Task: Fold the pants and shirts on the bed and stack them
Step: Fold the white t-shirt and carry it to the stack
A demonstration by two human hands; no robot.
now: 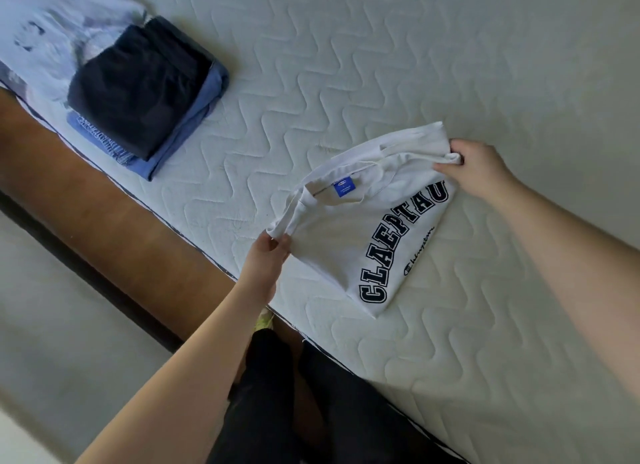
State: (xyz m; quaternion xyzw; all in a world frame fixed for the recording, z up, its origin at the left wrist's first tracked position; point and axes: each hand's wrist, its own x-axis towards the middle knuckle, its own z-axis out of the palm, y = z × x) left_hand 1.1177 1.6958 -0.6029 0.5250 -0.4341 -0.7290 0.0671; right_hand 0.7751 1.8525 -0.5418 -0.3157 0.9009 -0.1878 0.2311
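Note:
A white shirt with dark block letters and a blue neck tag lies partly folded on the quilted mattress. My left hand pinches its near corner by the mattress edge. At the far corner my right hand grips the bunched fabric. The edge between both hands is lifted off the bed. To the upper left sits a stack of folded clothes: dark pants on top of a blue garment.
A pale printed cloth lies under and behind the stack at the top left. The brown bed frame runs diagonally along the mattress edge, with pale floor beyond. My dark-trousered legs stand against the bed.

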